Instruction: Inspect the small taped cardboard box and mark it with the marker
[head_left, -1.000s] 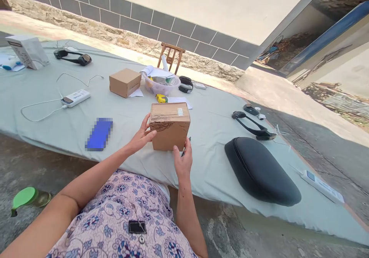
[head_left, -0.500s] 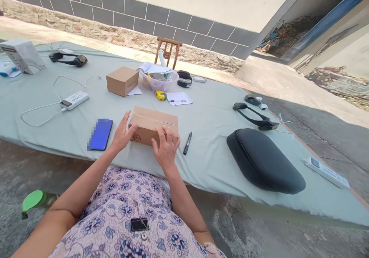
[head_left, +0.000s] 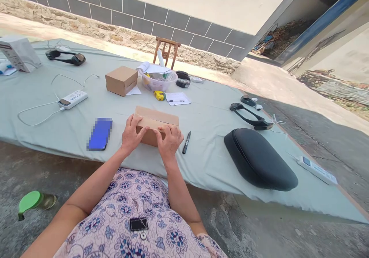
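A small brown cardboard box (head_left: 157,115) rests on the cloth-covered table right in front of me, its top flaps folded down. My left hand (head_left: 133,134) grips the box's near left corner, fingers over the top and thumb at the front edge. On the near right side, my right hand (head_left: 169,139) holds it too, fingers curled on the top edge and thumb against the front. The two thumbs are close together along the front edge of the lid. Just right of the box lies a black marker (head_left: 186,143). A blue-screened phone (head_left: 100,134) lies left of my left hand.
Beyond the box are another cardboard box (head_left: 121,80), a plastic basin (head_left: 159,82) of items, a yellow tape measure (head_left: 159,95) and paper (head_left: 181,98). A black case (head_left: 259,159) and a headset (head_left: 250,118) sit to the right. A white power strip (head_left: 73,99) with cable lies left.
My left hand has moved right from beside the box onto its near left corner and closed on it. My right hand stays on the right side, its thumb now at the front edge.
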### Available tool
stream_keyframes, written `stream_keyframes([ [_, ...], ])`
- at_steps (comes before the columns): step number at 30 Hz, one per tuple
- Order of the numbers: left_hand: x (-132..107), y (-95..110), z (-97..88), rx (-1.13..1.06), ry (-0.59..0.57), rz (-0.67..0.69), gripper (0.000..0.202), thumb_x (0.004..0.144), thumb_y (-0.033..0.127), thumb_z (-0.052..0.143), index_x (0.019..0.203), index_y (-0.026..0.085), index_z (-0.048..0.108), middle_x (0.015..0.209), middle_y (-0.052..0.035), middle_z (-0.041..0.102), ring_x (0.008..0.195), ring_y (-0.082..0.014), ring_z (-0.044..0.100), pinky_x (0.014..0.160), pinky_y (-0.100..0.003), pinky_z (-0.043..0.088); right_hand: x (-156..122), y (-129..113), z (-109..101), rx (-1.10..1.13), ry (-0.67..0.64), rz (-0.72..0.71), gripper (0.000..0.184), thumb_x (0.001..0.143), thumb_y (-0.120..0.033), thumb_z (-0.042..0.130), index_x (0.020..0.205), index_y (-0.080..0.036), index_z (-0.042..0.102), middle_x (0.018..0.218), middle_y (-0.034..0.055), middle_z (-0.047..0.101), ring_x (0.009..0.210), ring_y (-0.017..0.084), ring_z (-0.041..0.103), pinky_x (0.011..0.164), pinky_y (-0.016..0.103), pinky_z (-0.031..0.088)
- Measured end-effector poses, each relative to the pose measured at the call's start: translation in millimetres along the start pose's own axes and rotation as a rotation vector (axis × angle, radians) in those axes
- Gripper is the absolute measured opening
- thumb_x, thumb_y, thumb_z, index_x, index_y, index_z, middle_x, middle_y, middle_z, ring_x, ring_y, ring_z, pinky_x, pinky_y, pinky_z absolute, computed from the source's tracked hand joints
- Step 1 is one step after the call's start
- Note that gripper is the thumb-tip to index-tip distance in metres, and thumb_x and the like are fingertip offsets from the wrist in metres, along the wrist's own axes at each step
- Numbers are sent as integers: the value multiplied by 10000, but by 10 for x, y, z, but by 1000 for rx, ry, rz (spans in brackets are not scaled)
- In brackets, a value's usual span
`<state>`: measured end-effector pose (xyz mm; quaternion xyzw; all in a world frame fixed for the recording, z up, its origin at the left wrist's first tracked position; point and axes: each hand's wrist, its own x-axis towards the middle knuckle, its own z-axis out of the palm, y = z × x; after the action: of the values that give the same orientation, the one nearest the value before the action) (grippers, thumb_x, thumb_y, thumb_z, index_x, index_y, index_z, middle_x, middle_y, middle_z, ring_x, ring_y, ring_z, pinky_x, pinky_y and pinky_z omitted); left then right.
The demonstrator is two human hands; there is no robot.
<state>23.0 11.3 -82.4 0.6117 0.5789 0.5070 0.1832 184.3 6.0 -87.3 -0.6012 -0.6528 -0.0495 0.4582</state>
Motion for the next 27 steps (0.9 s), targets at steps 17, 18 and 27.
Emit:
stream_keyframes([
  [17,2,-122,-68,-55,39,42,521,875,642,572,1225,262,641,1446,-113,517,1357,-308,480,1100,-435,440,-562,703,-21,431,-223,319,505,923,-421,493,1365,-181,543,1154,146,673,1022,225,654,852,368,566],
  [18,-3,-130,-78,-79,58,40,529,870,652,575,1216,259,646,1434,-113,531,1354,-304,484,1113,-432,428,-568,688,-28,420,-210,298,516,925,-405,484,1389,-186,528,1160,146,666,1025,224,649,862,378,568],
  [27,-246,-158,23,-495,-38,-239,549,867,635,554,1222,221,613,1233,-109,655,1086,-247,634,890,-361,531,-348,346,-587,303,187,142,441,953,-368,512,1381,-264,500,1362,145,551,1289,272,526,969,439,517],
])
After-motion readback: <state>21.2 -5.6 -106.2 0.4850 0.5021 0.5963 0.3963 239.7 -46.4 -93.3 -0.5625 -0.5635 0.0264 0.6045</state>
